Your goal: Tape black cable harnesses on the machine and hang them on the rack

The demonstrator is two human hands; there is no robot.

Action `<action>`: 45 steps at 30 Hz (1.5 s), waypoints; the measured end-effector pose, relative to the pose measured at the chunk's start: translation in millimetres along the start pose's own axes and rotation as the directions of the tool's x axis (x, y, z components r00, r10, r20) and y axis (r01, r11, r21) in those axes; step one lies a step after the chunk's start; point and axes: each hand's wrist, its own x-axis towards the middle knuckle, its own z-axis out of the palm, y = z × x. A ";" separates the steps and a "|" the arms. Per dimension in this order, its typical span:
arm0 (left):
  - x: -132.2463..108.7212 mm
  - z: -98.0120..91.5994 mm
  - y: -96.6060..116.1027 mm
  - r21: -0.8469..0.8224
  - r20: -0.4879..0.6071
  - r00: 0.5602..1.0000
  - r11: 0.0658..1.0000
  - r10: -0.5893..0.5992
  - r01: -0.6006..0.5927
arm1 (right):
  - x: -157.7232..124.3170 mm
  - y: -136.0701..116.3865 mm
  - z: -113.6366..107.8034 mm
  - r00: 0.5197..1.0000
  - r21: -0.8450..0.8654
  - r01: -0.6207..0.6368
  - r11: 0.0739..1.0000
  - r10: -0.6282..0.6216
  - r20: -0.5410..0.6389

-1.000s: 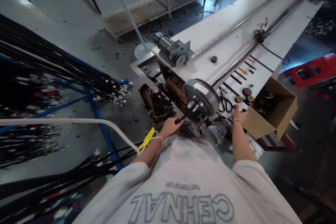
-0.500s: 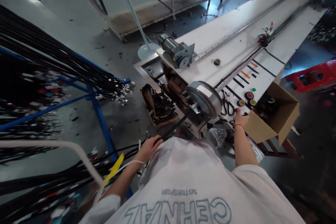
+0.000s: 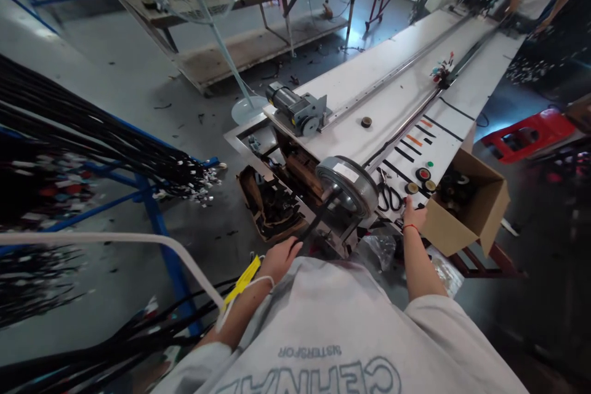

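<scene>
My left hand point(image 3: 278, 258) is closed round a black wire harness point(image 3: 318, 217), whose bundle runs up from my fingers into the middle of a grey ring-shaped taping wheel point(image 3: 353, 188) at the table's near end. My right hand point(image 3: 414, 217) is at the table's front edge, fingers curled; what they hold, if anything, I cannot make out. Just beyond it lie two tape rolls, one brownish point(image 3: 411, 188) and one yellowish point(image 3: 430, 186). Black-handled scissors point(image 3: 390, 197) lie to its left. A red button point(image 3: 422, 175) and a green button point(image 3: 430, 164) are set farther up the tabletop.
An open cardboard box point(image 3: 482, 212) stands right of my right hand. A motor point(image 3: 295, 108) is mounted at the table's left corner. Hanging black harnesses point(image 3: 115, 135) and a blue rack point(image 3: 159, 246) are on the left. Two people work at the far end. A red stool point(image 3: 530, 135) stands right.
My left hand has moved up and right towards the wheel, along with the harness. My right hand stays at the table edge. The view has shifted, bringing the far workers into sight.
</scene>
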 end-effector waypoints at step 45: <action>-14.2 -15.4 -16.3 -0.610 0.085 0.995 0.788 -0.046 0.089 | 3.5 -1.1 -0.4 0.999 0.001 0.041 0.999 -0.041 0.003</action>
